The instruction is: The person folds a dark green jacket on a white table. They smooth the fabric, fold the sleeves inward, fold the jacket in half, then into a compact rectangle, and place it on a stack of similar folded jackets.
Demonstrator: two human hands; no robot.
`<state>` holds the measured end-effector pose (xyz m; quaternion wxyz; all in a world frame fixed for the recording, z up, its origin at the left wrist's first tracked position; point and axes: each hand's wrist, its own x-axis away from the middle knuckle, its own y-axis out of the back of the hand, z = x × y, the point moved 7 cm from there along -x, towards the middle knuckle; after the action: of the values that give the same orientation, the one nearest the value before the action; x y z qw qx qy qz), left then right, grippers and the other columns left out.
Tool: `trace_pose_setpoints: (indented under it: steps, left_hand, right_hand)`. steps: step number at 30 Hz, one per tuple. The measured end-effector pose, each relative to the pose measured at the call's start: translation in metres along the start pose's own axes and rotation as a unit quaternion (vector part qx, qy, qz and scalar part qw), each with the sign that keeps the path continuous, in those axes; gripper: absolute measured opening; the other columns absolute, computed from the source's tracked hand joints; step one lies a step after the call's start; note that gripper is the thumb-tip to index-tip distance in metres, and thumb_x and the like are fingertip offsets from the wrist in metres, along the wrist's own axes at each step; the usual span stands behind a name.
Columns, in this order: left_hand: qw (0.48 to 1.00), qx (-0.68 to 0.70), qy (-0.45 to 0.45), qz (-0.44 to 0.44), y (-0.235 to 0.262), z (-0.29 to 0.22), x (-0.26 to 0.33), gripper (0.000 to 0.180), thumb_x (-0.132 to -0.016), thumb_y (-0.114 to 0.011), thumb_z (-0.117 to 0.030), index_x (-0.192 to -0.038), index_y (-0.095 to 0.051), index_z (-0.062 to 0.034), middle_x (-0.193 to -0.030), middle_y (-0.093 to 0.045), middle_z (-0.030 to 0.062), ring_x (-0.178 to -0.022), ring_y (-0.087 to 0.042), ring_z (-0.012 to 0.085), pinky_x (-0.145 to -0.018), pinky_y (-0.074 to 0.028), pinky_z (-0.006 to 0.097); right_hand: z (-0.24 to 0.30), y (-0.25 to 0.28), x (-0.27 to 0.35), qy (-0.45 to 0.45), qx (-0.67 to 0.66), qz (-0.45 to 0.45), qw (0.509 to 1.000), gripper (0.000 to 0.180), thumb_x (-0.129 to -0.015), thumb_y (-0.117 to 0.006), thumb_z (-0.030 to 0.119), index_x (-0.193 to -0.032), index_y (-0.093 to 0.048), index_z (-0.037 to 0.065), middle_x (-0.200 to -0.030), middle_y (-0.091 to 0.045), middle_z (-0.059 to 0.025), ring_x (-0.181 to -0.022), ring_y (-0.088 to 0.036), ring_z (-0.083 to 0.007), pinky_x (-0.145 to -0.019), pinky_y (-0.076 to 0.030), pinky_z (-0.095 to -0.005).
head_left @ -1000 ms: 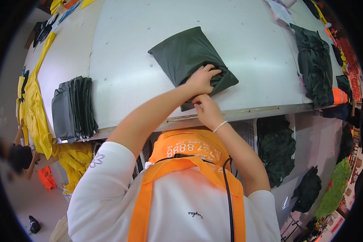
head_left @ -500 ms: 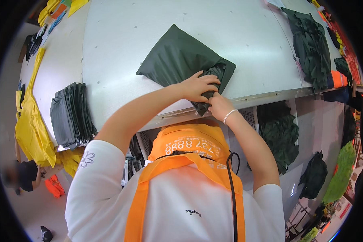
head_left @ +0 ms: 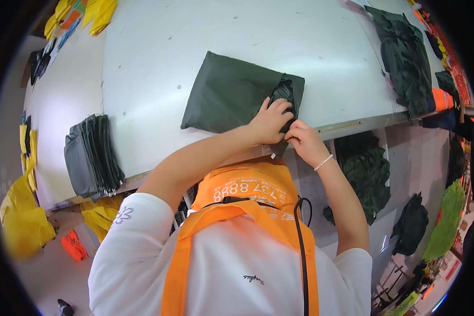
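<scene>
A flat dark green fabric pouch (head_left: 231,95) lies at an angle on the pale table near its front edge. Through the gap at its right end shows a darker, shiny crumpled bundle (head_left: 283,89). My left hand (head_left: 270,122) lies over this gap, its fingers spread and slightly bent, pressing on the bundle. Close beside it, my right hand (head_left: 306,142), with a beaded bracelet at the wrist, is closed in a pinch on the pouch's near right corner. A small white tag (head_left: 273,156) pokes out below my hands.
A stack of dark folded pieces (head_left: 92,155) sits at the table's left front edge. Another dark green pile (head_left: 403,60) lies at right. Below the table, dark green fabric (head_left: 364,174) fills a compartment. Yellow material (head_left: 29,210) hangs at far left.
The pouch has turned and its far corner has come down nearer me. Both hands have shifted slightly right. At far left the yellow material has moved down, and the person there is out of sight.
</scene>
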<state>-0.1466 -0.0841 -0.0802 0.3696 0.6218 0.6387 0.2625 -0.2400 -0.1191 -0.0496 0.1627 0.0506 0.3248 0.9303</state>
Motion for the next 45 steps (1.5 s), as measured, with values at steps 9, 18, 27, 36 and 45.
trace_pose_setpoints:
  steps: [9,18,27,36,45]
  left_hand:
    - [0.979,-0.194,-0.028,0.06,-0.016,-0.006,-0.005,0.085,-0.075,-0.063,-0.039,-0.141,-0.029,0.0022,-0.149,-0.024,0.0186,-0.14,-0.017,0.0326,-0.11,-0.02,0.049]
    - [0.993,-0.118,-0.01,-0.025,0.026,0.021,-0.043,0.059,-0.083,-0.06,-0.039,-0.134,-0.044,-0.0149,-0.138,-0.043,0.0113,-0.128,-0.039,0.027,-0.105,-0.03,0.047]
    - [0.982,-0.165,0.078,0.038,0.02,0.017,-0.012,0.058,-0.086,-0.053,-0.048,-0.139,-0.04,-0.0278,-0.138,-0.041,0.0131,-0.123,-0.041,0.0309,-0.099,-0.032,0.051]
    - [0.999,-0.006,0.038,0.035,0.033,0.055,-0.052,0.045,-0.071,-0.061,-0.016,-0.116,-0.063,-0.0164,-0.128,-0.048,0.0121,-0.118,-0.045,0.0304,-0.102,-0.036,0.043]
    - [0.945,0.305,0.078,0.086,0.023,0.089,-0.048,0.036,-0.067,-0.058,-0.006,-0.103,-0.058,-0.0039,-0.127,-0.05,0.0144,-0.117,-0.048,0.0292,-0.097,-0.039,0.035]
  right_hand:
    - [0.003,-0.008,0.0,-0.012,0.032,-0.08,0.996,0.009,-0.065,-0.054,-0.001,-0.061,-0.046,0.002,-0.075,-0.047,-0.013,-0.062,-0.051,-0.0303,-0.053,-0.043,-0.0354]
    - [-0.059,0.037,0.0,-0.226,0.17,-0.264,0.922,0.042,-0.08,-0.065,0.015,-0.115,-0.049,0.0,-0.097,-0.055,-0.018,-0.086,-0.055,-0.0346,-0.076,-0.046,-0.0409]
    - [-0.083,0.021,0.001,-0.238,0.041,-0.286,0.927,0.017,-0.084,-0.062,0.015,-0.093,-0.063,0.001,-0.078,-0.061,-0.0154,-0.071,-0.06,-0.0335,-0.066,-0.048,-0.0406]
    - [-0.063,0.035,-0.04,-0.167,0.136,-0.281,0.935,0.012,-0.085,-0.059,0.016,-0.088,-0.061,0.005,-0.085,-0.062,-0.0146,-0.078,-0.06,-0.0357,-0.067,-0.048,-0.0423]
    - [-0.028,0.009,-0.021,-0.196,0.194,-0.182,0.944,0.026,-0.077,-0.067,0.012,-0.099,-0.055,0.008,-0.088,-0.056,-0.0129,-0.084,-0.057,-0.0325,-0.069,-0.047,-0.0398]
